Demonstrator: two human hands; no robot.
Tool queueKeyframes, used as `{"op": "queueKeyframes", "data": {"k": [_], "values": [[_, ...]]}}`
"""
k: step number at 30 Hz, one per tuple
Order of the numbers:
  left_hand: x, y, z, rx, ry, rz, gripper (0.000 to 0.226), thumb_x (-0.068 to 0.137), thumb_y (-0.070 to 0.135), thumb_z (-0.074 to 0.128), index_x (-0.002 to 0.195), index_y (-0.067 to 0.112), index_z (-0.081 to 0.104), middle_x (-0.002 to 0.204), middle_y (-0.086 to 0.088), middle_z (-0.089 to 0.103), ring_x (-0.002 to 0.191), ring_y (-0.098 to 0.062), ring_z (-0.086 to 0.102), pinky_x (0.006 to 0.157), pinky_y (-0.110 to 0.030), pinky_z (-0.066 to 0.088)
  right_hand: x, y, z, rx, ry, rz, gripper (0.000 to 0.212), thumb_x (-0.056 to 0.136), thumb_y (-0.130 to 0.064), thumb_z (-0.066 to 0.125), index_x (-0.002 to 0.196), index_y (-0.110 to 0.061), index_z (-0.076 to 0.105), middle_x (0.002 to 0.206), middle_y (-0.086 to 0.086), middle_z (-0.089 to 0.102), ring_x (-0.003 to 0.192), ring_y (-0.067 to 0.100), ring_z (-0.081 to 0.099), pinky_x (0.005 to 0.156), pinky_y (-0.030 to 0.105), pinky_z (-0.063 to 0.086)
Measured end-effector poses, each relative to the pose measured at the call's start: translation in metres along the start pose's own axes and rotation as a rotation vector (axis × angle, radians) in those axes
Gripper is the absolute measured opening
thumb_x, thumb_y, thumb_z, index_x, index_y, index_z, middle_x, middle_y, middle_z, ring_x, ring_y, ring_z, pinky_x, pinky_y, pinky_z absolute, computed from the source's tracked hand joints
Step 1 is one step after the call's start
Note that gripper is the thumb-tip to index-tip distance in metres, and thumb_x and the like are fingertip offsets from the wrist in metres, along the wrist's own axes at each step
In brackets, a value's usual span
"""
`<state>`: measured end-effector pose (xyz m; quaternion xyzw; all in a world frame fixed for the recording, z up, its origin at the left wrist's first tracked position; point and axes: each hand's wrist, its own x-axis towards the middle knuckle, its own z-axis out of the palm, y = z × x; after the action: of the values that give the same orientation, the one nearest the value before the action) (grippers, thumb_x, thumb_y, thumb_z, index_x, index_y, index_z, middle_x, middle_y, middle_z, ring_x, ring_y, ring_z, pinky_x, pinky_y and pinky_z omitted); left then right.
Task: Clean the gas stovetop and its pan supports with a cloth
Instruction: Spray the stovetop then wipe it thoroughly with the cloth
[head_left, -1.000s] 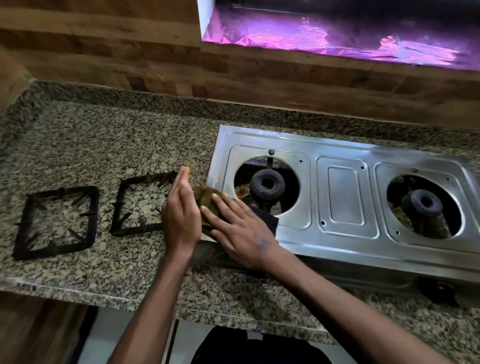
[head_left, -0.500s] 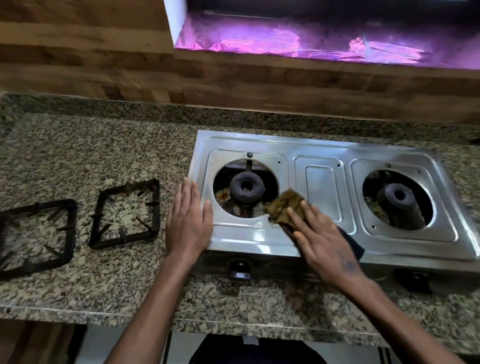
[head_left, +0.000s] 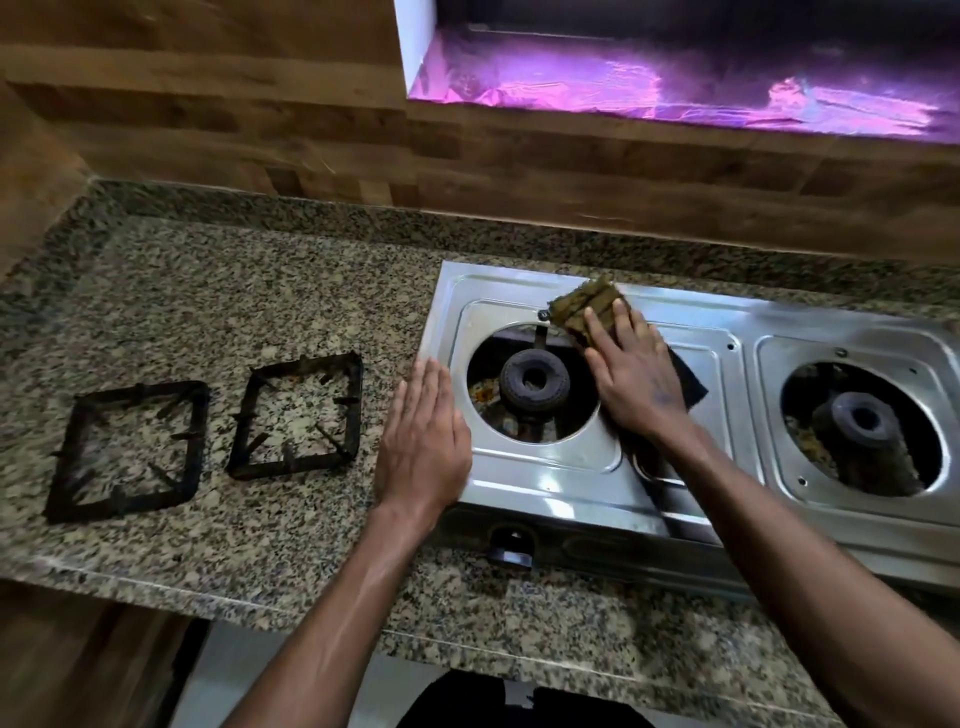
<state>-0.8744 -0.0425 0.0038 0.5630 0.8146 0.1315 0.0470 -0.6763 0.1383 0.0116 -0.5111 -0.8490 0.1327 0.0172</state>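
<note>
While the right hand (head_left: 636, 376) lies flat, fingers spread, pressing the cloth (head_left: 587, 306) onto the steel stovetop (head_left: 675, 499), the left hand (head_left: 423, 441) rests open and flat, gripping nothing, on the stove's near left corner as a brace. Most of the cloth juts out beyond the right fingertips, at the far rim of the left burner (head_left: 535, 382) opening. To the right of that hand the stovetop's long axis runs on toward the second burner (head_left: 857, 421), so the right hand seems the one to sweep there. Both pan supports (head_left: 296, 415) lie on the bench (head_left: 234, 312) outside the left hand, nearer to it
</note>
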Motion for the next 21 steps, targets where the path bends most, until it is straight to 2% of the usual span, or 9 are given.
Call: {"op": "queueKeyframes", "data": {"k": [2, 5, 8, 11, 14, 17, 21], "values": [[0.0, -0.001, 0.001, 0.0, 0.004, 0.003, 0.058, 0.101, 0.028, 0.022, 0.154, 0.007, 0.015, 0.163, -0.009, 0.011, 0.151, -0.017, 0.002, 0.123, -0.035, 0.005, -0.034, 0.008, 0.004, -0.01, 0.001, -0.066, 0.056, 0.104, -0.048, 0.019, 0.158, -0.039, 0.011, 0.168, 0.002, -0.001, 0.155, 0.022, -0.001, 0.124, 0.04, 0.003], [0.002, -0.001, 0.002, -0.012, 0.007, 0.008, 0.058, 0.101, 0.027, 0.022, 0.155, 0.008, 0.013, 0.163, -0.008, 0.009, 0.151, -0.017, 0.002, 0.123, -0.035, 0.005, -0.056, 0.041, -0.001, -0.015, 0.017, 0.02, 0.061, 0.098, -0.052, 0.012, 0.158, -0.04, 0.011, 0.168, -0.001, 0.0, 0.155, 0.019, 0.0, 0.124, 0.041, 0.005], [0.002, -0.001, 0.003, -0.012, -0.005, 0.011, 0.058, 0.101, 0.027, 0.021, 0.155, 0.009, 0.009, 0.163, -0.008, 0.006, 0.151, -0.017, -0.001, 0.123, -0.036, 0.004, -0.032, 0.058, -0.004, -0.032, 0.059, 0.151, 0.059, 0.101, -0.048, 0.019, 0.159, -0.036, 0.013, 0.168, 0.004, 0.004, 0.155, 0.023, 0.003, 0.124, 0.045, 0.005], [0.002, -0.002, 0.003, -0.004, -0.017, 0.005, 0.058, 0.101, 0.027, 0.019, 0.155, 0.009, 0.008, 0.163, -0.008, 0.005, 0.151, -0.018, -0.002, 0.124, -0.037, 0.006, 0.001, 0.041, 0.0, -0.031, 0.096, 0.221, 0.056, 0.105, -0.042, 0.026, 0.159, -0.032, 0.014, 0.168, 0.009, 0.004, 0.154, 0.027, 0.002, 0.124, 0.046, 0.004], [0.002, -0.001, 0.004, 0.002, -0.019, 0.015, 0.059, 0.1, 0.027, 0.019, 0.155, 0.008, 0.008, 0.163, -0.009, 0.006, 0.151, -0.018, -0.002, 0.124, -0.038, 0.007, 0.0, 0.022, 0.002, -0.011, 0.048, 0.129, 0.057, 0.105, -0.046, 0.022, 0.159, -0.034, 0.009, 0.168, 0.008, -0.001, 0.155, 0.025, -0.002, 0.125, 0.044, 0.001], [0.001, -0.002, 0.003, 0.0, -0.022, 0.011, 0.06, 0.1, 0.028, 0.016, 0.155, 0.008, 0.008, 0.163, -0.009, 0.005, 0.151, -0.018, -0.002, 0.124, -0.036, 0.005, -0.051, 0.017, 0.003, -0.017, 0.007, -0.008, 0.059, 0.101, -0.051, 0.013, 0.158, -0.039, 0.007, 0.167, 0.0, -0.006, 0.155, 0.019, -0.005, 0.125, 0.041, 0.003], [0.003, 0.002, 0.001, -0.001, -0.03, 0.008, 0.06, 0.099, 0.029, 0.015, 0.155, 0.009, 0.007, 0.163, -0.008, 0.004, 0.151, -0.018, -0.002, 0.123, -0.035, 0.002, -0.075, 0.051, -0.002, -0.022, 0.007, 0.063, 0.061, 0.097, -0.054, 0.012, 0.158, -0.042, 0.009, 0.167, -0.004, -0.003, 0.155, 0.018, -0.001, 0.125, 0.041, 0.003]]}}
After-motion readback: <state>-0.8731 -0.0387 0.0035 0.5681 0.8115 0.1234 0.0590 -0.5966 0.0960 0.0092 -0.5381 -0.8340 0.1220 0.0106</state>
